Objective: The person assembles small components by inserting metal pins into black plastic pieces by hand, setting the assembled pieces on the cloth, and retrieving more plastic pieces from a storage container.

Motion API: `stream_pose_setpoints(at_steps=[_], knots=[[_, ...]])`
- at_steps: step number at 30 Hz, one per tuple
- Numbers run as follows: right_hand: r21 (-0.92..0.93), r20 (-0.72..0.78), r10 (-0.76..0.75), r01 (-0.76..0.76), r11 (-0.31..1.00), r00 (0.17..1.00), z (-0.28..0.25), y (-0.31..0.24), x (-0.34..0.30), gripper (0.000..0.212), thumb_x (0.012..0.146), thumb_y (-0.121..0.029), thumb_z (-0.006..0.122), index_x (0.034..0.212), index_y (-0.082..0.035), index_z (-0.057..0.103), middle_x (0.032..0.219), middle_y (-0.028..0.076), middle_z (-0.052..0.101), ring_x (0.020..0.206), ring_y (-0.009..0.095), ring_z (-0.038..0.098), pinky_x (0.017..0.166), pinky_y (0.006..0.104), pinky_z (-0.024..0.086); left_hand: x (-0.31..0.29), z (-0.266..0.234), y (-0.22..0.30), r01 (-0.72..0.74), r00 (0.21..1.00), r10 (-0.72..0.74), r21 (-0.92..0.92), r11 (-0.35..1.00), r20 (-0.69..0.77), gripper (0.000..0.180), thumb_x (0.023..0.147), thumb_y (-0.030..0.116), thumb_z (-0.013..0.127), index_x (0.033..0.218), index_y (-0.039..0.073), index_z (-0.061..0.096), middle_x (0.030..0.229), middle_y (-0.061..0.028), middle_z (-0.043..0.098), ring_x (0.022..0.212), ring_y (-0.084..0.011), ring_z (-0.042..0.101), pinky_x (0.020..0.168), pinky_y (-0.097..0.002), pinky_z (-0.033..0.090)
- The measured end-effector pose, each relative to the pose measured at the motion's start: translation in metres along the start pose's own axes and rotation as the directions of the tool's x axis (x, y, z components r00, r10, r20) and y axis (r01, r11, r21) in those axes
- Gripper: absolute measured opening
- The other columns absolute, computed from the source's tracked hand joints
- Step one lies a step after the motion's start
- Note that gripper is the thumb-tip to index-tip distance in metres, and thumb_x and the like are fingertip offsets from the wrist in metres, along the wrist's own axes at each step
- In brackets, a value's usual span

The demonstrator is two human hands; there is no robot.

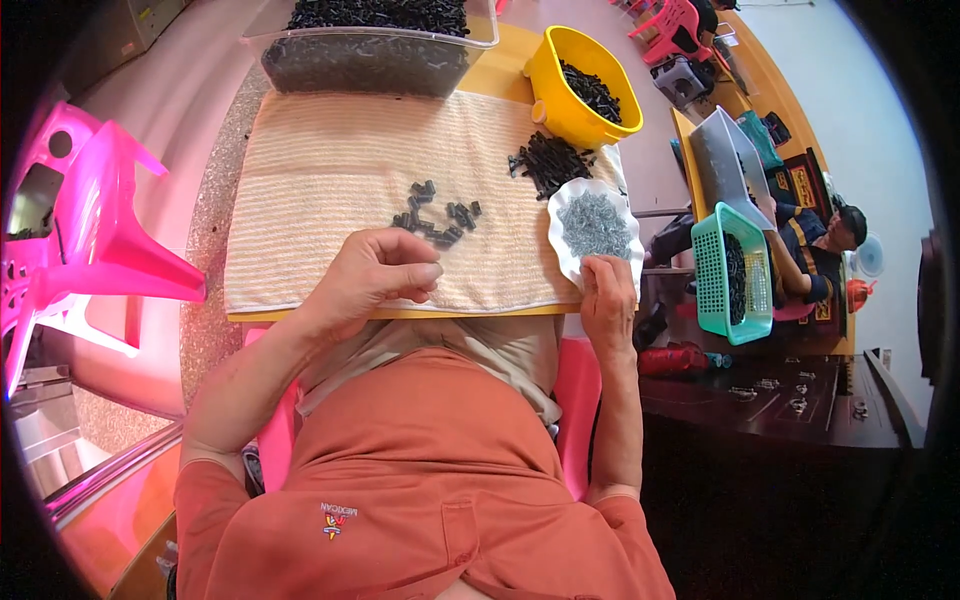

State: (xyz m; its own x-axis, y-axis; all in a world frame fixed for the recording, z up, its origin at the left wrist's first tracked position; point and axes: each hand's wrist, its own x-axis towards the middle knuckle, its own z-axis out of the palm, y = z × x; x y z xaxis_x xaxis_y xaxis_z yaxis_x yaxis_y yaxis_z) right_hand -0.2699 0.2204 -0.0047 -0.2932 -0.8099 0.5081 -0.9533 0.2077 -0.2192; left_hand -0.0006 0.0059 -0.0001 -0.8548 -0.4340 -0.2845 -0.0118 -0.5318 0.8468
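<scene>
Your left hand (368, 275) has its thumb and forefinger brought nearly together above the near edge of the table (520, 50), the other fingers curled under; whether a piece sits between the tips, you cannot tell from here. Your right hand (608, 305) has its fingers drawn close together, their tips over the near rim of the white dish (556, 235), and what they hold, if anything, is hidden. The loose dark pieces (441, 238) lie just beyond your left fingertips, in a broken ring on the striped towel (330, 190), nearer the table's near edge than its far one. The clear pieces (595, 220) fill the dish at the right edge, toward the near right corner, just past your right fingertips. Touching or just beside the dish's far side, along that right edge, is a heap of black pieces (555, 165); the yellow tub (553, 95), with more black pieces inside, stands by the far right corner. At the far edge, toward the left corner, sits a transparent bin (485, 48) of black pieces. Your orange shirt (430, 430) bears a small emblem with lettering, upside down to this view.
</scene>
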Motion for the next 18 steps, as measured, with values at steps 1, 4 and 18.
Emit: stream_pose_setpoints(at_steps=[1,4,18], knots=[[-0.004,-0.003,-0.003,0.003,1.0,1.0,0.0005,0.0003,0.0002,0.012,0.086,0.001,0.063,0.098,0.0,0.064,0.094,0.017,0.064,0.087,0.035,0.062,0.075,0.0408,0.051,-0.0002,0.0003,0.0004,-0.001,1.0,0.001,0.0,1.0,0.0,0.017,0.085,0.007,0.074,0.099,0.001,0.068,0.086,-0.0043,0.068,0.078,-0.0115,0.065,0.07,-0.0257,0.056],[-0.006,-0.016,-0.007,0.007,1.0,1.0,0.0017,0.0012,0.0003,0.01,0.085,0.001,0.064,0.095,0.0,0.064,0.093,0.016,0.065,0.087,0.035,0.063,0.075,0.0406,0.051,0.0004,-0.0003,-0.0007,-0.008,1.0,0.008,-0.005,1.0,0.008,0.017,0.085,0.007,0.074,0.1,0.001,0.068,0.086,-0.0045,0.068,0.078,-0.0116,0.065,0.071,-0.0256,0.056],[0.104,-0.091,0.137,-0.127,0.986,0.986,0.0048,0.0066,-0.0026,0.015,0.08,0.002,0.071,0.093,-0.001,0.065,0.089,0.013,0.068,0.083,0.03,0.067,0.075,0.0356,0.052,-0.0006,0.0018,0.0002,-0.005,1.0,0.005,0.006,1.0,0.019,0.017,0.086,0.008,0.074,0.1,0.001,0.068,0.087,-0.0043,0.067,0.078,-0.011,0.065,0.071,-0.0252,0.056]])
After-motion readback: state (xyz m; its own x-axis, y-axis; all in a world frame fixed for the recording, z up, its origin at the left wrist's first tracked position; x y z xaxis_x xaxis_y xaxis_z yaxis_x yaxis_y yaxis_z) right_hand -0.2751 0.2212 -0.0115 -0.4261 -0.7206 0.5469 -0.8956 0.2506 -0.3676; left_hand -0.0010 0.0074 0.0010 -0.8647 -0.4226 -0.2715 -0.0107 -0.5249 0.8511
